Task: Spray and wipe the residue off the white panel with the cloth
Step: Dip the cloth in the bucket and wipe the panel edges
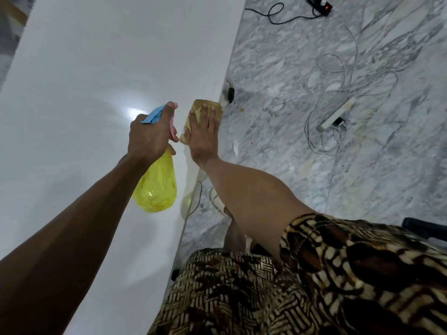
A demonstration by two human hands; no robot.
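Cloth (205, 114) lies flat against the white panel (96, 81) near its right edge, and your right hand (202, 135) presses on it with straight, closed-up fingers. Judged from this, the flat palm spreads pressure over the whole cloth, which suits rubbing residue rather than dabbing it. Your left hand (147, 136) grips the neck of the spray bottle (157, 184), fingers curled round the head and one finger out over the blue and pink trigger part. The bottle hangs just beside the cloth, its yellow body tilted down towards you, probably so that you can wet the spot again without setting anything down.

Count one cloth, one spray bottle and one panel. Beyond the panel's edge the marble floor (290, 153) carries two power strips: a white one (337, 116) with pale cables looped round it, and a black one (320, 4) with a red light. Whether residue remains under the cloth cannot be told.
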